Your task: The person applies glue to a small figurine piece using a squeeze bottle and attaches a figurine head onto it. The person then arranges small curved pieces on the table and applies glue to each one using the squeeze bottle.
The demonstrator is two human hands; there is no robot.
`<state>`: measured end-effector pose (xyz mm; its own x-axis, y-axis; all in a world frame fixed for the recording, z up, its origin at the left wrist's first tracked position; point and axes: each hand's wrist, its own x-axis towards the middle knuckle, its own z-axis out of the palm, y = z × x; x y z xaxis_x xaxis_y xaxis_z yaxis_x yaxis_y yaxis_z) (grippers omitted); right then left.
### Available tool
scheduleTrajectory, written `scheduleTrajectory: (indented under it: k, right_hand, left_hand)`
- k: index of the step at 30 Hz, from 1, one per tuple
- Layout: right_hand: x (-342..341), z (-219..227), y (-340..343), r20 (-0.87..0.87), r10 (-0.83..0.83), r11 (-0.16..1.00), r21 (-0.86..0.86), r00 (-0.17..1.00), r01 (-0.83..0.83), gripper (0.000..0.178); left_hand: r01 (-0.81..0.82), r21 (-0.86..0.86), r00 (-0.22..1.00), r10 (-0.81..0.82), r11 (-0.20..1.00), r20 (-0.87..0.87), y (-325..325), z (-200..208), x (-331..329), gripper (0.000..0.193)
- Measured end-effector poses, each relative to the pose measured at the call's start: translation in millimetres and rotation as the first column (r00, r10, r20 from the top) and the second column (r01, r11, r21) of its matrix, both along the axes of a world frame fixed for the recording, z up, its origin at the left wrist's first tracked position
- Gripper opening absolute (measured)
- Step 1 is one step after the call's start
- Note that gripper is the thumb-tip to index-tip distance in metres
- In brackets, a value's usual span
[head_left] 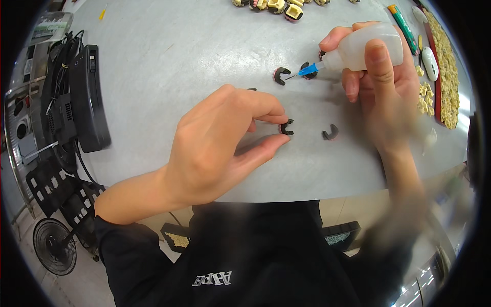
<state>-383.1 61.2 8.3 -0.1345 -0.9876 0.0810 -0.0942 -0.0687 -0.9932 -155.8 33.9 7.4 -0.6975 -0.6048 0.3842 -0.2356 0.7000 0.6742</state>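
Note:
My left hand [215, 138] pinches a small black U-shaped piece with a pinkish outer edge [287, 127] between thumb and forefinger, low over the grey table. In my right hand [381, 77] is a translucent squeeze bottle [353, 51], tilted so its blue needle tip [310, 69] points left and down. The needle's end is close to another black U-shaped piece [281, 75] with a pink edge. Behind the blue tip sits a similar black piece [308, 70], partly covered. A plain black curved piece [331, 132] lies right of my left fingertips.
Several cream and black pieces [276, 6] stand at the far edge. A black box-like device [91, 97] with cables is at the left. On the right are a green tube [404, 28], a white oval object [429, 64] and a red-edged tray [437, 97] of cream pieces.

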Motion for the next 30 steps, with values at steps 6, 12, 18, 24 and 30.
scheduleTrajectory:
  k: [6, 12, 18, 24, 30]
  right_hand:
    - [1.0, 0.6, -0.1, 0.019, -0.031, 1.000, 0.001, 0.999, 0.031, 0.042]
    - [1.1, -0.2, -0.7, 0.007, -0.009, 1.000, -0.022, 1.000, 0.009, 0.042]
    - [0.9, 1.3, -0.4, 0.028, -0.095, 0.995, -0.005, 0.995, 0.095, 0.039]
    - [-15.7, -2.0, -1.2, 0.120, -0.207, 0.977, -0.035, 0.971, 0.213, 0.034]
    - [-3.8, 4.4, -2.3, 0.020, -0.244, 0.970, -0.001, 0.969, 0.245, 0.033]
  left_hand:
    - [-0.001, -0.003, 1.000, 0.001, 1.000, -0.005, 0.6, -0.7, 0.0, 0.051]
    - [0.001, -0.006, 1.000, -0.001, 1.000, -0.008, 0.5, -1.0, -0.2, 0.051]
    - [0.001, -0.007, 1.000, -0.001, 1.000, -0.009, 0.4, -0.7, -0.7, 0.051]
    - [0.001, -0.008, 1.000, -0.001, 1.000, -0.001, 0.9, -0.7, -0.1, 0.051]
    - [0.005, -0.002, 1.000, -0.005, 1.000, 0.003, 0.5, -0.4, -0.3, 0.051]
